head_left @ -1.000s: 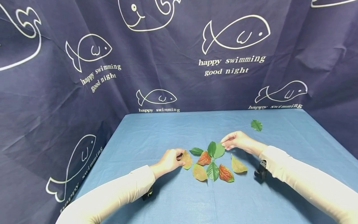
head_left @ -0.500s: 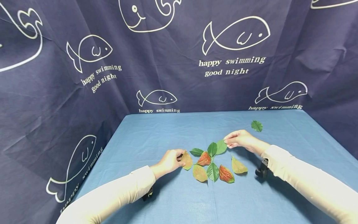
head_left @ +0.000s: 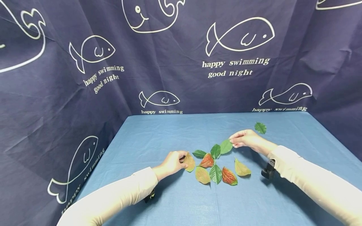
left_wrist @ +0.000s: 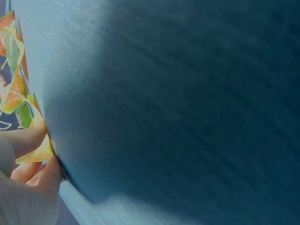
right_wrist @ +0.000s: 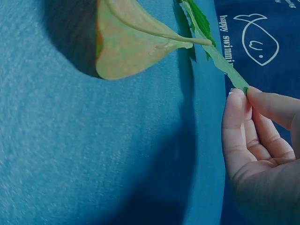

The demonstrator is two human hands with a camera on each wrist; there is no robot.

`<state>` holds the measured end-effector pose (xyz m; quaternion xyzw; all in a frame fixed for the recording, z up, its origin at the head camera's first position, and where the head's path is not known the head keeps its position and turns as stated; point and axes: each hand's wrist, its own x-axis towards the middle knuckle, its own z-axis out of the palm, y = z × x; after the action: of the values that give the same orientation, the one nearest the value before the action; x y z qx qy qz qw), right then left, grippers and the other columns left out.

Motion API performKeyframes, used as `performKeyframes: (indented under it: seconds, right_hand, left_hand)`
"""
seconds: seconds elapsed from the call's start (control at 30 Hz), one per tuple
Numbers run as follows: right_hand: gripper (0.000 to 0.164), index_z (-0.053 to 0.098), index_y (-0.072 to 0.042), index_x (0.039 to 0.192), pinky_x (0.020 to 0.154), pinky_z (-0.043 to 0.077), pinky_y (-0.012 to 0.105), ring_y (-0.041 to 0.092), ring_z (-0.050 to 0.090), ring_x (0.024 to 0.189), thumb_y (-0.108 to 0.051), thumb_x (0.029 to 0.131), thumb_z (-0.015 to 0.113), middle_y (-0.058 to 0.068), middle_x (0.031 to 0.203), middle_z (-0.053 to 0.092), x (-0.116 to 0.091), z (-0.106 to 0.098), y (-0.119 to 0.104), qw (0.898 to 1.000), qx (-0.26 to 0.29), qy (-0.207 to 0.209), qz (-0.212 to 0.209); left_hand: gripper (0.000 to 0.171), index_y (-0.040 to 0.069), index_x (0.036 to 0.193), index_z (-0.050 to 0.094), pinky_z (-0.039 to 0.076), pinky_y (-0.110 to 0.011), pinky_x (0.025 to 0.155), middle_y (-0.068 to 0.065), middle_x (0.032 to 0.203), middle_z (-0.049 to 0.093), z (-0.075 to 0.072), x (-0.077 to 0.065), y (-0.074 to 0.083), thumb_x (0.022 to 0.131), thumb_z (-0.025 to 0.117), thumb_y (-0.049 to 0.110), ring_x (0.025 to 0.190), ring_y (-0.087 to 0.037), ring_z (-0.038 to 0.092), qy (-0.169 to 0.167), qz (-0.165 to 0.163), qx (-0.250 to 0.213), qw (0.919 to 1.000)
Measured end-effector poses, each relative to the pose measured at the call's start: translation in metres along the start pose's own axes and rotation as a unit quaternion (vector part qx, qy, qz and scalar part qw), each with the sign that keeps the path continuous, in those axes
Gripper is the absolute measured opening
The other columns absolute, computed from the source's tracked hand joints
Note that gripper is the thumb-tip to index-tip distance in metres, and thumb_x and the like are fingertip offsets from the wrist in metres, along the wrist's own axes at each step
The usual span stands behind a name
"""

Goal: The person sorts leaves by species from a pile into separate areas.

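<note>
My right hand [head_left: 249, 140] pinches the tip of a light green leaf [head_left: 226, 146] between thumb and finger, and the leaf slants up from the tabletop in the right wrist view. Its inner end lies near a darker green leaf [head_left: 216, 151]. On the left, my left hand [head_left: 172, 161] holds the edge of a yellow-brown leaf [head_left: 189, 162]; the left wrist view shows thumb and fingers on either side of this leaf [left_wrist: 40, 152]. Between the hands lie a red-orange leaf [head_left: 207, 160], a small green leaf [head_left: 199, 153] and a serrated green leaf [head_left: 216, 174].
Nearer the front lie a yellowish leaf [head_left: 202, 175] and a red leaf [head_left: 229, 176]. Another yellow-green leaf [head_left: 241, 167] is below the right hand. A single green leaf [head_left: 260, 127] lies farther back. Dark blue fabric [head_left: 181, 69] with fish drawings borders the blue table [head_left: 158, 128].
My right hand has moved right and slightly toward the back, drawing the light green leaf away from the darker green one. The left hand has stayed in place on its leaf.
</note>
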<state>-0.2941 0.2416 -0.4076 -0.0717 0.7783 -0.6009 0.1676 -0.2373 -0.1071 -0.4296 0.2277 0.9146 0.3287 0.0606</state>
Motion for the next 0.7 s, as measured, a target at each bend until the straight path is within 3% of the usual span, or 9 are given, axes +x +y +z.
performKeyframes:
  seconds: [0.1, 0.7]
  right_hand:
    - [0.041, 0.054, 0.020, 0.121, 0.078, 0.060, 0.027, 0.010, 0.067, 0.077, -0.003, 0.090, 0.066, -0.001, 0.086, 0.071, -0.001, -0.001, -0.003, 1.000, 0.002, 0.001, 0.000]
    - [0.042, 0.051, 0.022, 0.122, 0.077, 0.060, 0.026, 0.009, 0.068, 0.077, -0.002, 0.091, 0.063, -0.003, 0.086, 0.072, -0.002, -0.011, -0.003, 1.000, 0.013, 0.005, -0.004]
  left_hand:
    - [0.048, 0.000, 0.130, 0.060, 0.057, -0.035, 0.089, -0.016, 0.126, 0.064, 0.000, 0.000, 0.000, 0.085, 0.074, 0.008, 0.111, -0.030, 0.065, -0.004, -0.014, -0.009, 0.9998]
    - [0.047, -0.001, 0.128, 0.061, 0.057, -0.033, 0.086, -0.016, 0.122, 0.066, 0.001, 0.001, 0.000, 0.084, 0.075, 0.007, 0.107, -0.027, 0.066, 0.002, -0.006, -0.007, 1.0000]
